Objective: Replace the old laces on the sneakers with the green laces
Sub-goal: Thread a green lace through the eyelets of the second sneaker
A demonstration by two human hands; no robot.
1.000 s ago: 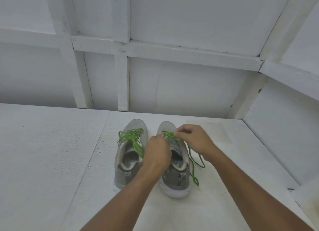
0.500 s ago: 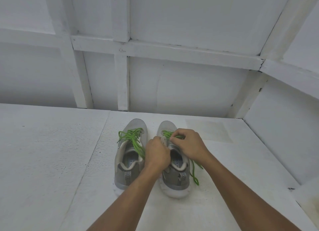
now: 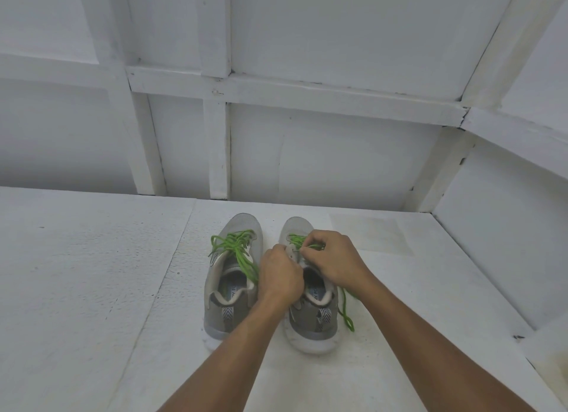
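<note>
The right sneaker (image 3: 310, 307) is sitting on the white floor (image 3: 92, 288), toes pointing at the wall, and it's only partly laced with a green lace (image 3: 296, 240) across the eyelets near the toe. Both hands are working over its tongue. The left hand (image 3: 281, 276) is curled shut and gripping the sneaker's left eyelet flap. The right hand (image 3: 335, 262) is pinching that lace between thumb and fingertips just beside the left hand, almost touching it. A loose end of the lace is trailing down the sneaker's right side and ending in a small loop on the floor by its heel.

Just left of that sneaker, the other sneaker (image 3: 229, 288) is sitting parallel, with its own green lace (image 3: 238, 248) bunched over the front and one strand dropping into the opening.

Beyond the sneaker's toes the white panelled wall (image 3: 307, 153) is rising up. The hands are covering most of the sneaker's tongue and eyelets, so I can't tell how far the lacing goes.
</note>
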